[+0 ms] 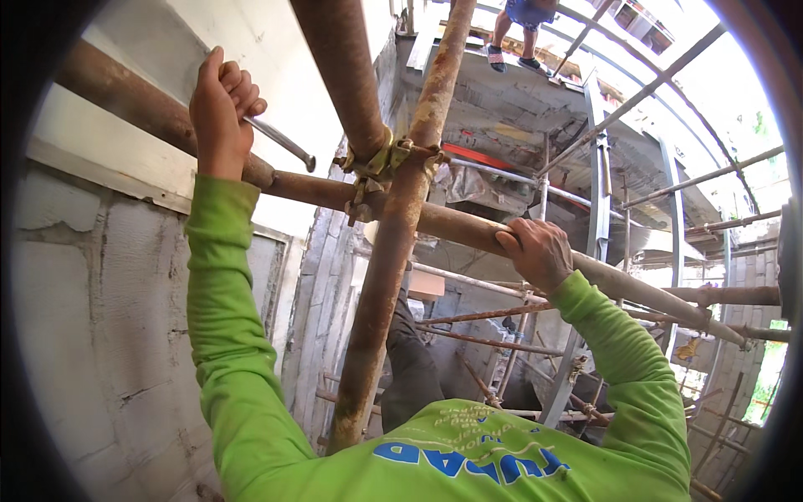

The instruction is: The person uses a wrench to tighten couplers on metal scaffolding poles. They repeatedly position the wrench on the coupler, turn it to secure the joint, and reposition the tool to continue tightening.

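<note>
My left hand (222, 109) is raised at the upper left, its fingers closed round a metal wrench (283, 145). The wrench's rounded end points toward a scaffold coupler (393, 161) but stays apart from it. Rusty clamps of this kind join an upright pipe (385, 276) with a crossing horizontal pipe (468, 228) and another pipe (347, 75) from above. On the right, my right hand (537, 253) wraps over the horizontal pipe, thumb resting along its near side. Both my forearms are in green sleeves.
A rough block wall (100, 301) stands close on the left. Many scaffold pipes and a grey steel post (597, 167) fill the right side. Another person's legs (523, 38) show on a ledge at the top. My leg (411, 360) is below, beside the upright pipe.
</note>
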The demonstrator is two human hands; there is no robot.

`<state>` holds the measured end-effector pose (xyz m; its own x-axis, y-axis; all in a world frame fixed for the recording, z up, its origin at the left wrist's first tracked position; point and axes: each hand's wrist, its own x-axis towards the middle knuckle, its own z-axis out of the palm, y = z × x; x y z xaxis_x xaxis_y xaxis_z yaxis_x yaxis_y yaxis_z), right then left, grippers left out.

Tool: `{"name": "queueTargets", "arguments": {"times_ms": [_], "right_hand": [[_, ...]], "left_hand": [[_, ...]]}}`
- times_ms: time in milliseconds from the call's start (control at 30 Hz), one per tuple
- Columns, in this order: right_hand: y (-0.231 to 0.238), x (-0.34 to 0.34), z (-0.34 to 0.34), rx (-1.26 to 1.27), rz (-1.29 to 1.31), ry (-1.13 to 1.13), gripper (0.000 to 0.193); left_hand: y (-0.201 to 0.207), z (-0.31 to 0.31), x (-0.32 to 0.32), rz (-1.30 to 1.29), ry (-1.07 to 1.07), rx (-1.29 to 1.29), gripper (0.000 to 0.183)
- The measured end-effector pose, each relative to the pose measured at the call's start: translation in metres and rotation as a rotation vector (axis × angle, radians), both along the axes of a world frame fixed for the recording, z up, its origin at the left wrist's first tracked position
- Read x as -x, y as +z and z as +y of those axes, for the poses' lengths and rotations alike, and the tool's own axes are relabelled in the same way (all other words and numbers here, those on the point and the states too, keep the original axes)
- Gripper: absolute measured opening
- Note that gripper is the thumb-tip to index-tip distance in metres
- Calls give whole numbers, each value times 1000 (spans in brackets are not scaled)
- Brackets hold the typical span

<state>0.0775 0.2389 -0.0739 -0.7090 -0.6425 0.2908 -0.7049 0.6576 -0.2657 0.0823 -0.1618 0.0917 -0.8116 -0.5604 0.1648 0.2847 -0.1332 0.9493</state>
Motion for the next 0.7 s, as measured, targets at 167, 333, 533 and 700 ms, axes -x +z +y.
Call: {"name": "queueTargets", "arguments": {"times_ms": [167, 333, 533, 700], "right_hand": [[-3, 0, 3, 62, -16, -9, 36], [-5, 1, 7, 28, -27, -36, 41], [-5, 1, 8, 36, -49, -42, 42], [-3, 1, 8, 45, -37, -46, 42]], "left_hand": [[9, 2, 39, -129, -28, -16, 47], [-25, -7, 84, -117, 9, 91, 31], [-45, -42, 94, 65, -293, 418, 41], [-37, -19, 75, -76, -168, 634, 36]]}}
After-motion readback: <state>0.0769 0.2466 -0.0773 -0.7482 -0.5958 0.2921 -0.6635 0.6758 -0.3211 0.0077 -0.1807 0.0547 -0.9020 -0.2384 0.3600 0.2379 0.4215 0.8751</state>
